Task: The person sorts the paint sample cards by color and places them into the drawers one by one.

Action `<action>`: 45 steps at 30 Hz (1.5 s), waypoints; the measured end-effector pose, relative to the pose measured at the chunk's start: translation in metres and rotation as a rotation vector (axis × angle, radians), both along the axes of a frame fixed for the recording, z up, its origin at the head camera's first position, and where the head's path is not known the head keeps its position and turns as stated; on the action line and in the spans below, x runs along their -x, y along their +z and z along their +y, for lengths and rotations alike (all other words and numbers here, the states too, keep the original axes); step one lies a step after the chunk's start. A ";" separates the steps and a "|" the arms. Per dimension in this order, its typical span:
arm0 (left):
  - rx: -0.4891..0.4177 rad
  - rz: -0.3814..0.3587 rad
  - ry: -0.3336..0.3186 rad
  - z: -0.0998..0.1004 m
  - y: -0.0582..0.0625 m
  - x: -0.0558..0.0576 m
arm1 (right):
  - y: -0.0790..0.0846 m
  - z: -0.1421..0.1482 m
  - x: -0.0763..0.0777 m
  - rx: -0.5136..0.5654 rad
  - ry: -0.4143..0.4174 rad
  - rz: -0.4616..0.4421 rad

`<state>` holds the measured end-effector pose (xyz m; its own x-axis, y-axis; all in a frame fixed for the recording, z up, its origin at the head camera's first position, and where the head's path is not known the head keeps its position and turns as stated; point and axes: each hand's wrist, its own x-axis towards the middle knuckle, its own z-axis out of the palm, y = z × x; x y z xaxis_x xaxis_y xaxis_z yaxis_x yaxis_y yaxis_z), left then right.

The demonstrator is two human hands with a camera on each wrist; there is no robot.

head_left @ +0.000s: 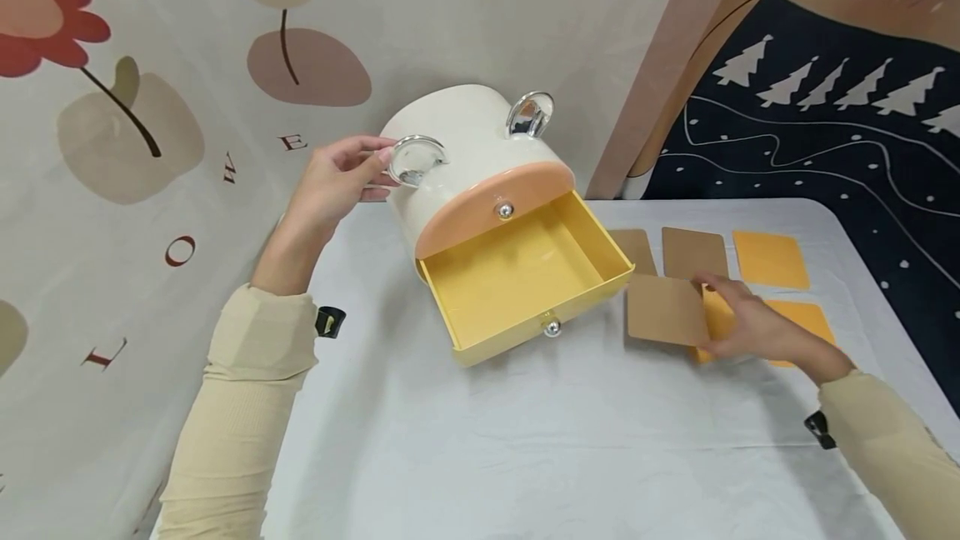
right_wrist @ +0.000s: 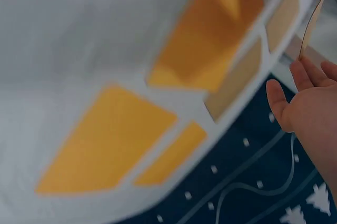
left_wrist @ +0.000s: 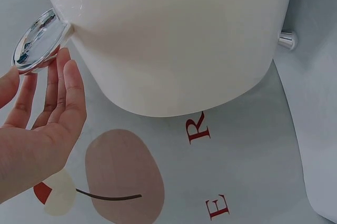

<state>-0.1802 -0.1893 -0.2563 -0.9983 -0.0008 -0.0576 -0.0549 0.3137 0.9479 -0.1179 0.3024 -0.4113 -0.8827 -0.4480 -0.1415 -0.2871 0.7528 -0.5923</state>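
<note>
A white rounded storage box [head_left: 465, 119] with a peach front has its yellow drawer [head_left: 517, 273] pulled out. My left hand [head_left: 341, 177] pinches the box's left silver ear [head_left: 416, 161] between thumb and fingers; the left wrist view shows the same silver ear [left_wrist: 37, 42] beside the white shell [left_wrist: 174, 34]. To the right of the drawer, my right hand [head_left: 757, 323] holds a brown square card [head_left: 666, 311] by its right edge, above the table. In the right wrist view that brown card [right_wrist: 316, 21] appears edge-on at my fingertips.
Brown cards [head_left: 693, 252] and yellow cards [head_left: 771, 259] lie in rows on the white tablecloth [head_left: 525, 448], one yellow card [head_left: 717, 315] partly under the held one. The right silver ear [head_left: 530, 115] sticks up. A patterned cloth [head_left: 180, 273] hangs behind; a dark tree-patterned cloth [head_left: 810, 132] is at right.
</note>
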 end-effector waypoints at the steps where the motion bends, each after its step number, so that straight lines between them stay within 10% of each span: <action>1: 0.000 -0.001 0.000 0.000 0.000 0.000 | 0.005 0.003 0.001 0.014 0.001 0.011; 11: 0.005 0.002 -0.006 -0.001 0.000 0.001 | 0.073 0.015 0.017 0.032 0.067 0.197; 20: 0.007 -0.001 -0.004 -0.002 0.000 0.000 | 0.119 -0.030 0.037 0.035 0.229 0.293; 36: -0.012 -0.002 -0.011 0.000 -0.002 0.001 | 0.114 -0.131 0.055 0.042 0.199 -0.134; 45: 0.008 0.005 -0.009 -0.001 -0.002 0.000 | 0.110 -0.134 0.057 0.065 0.162 -0.159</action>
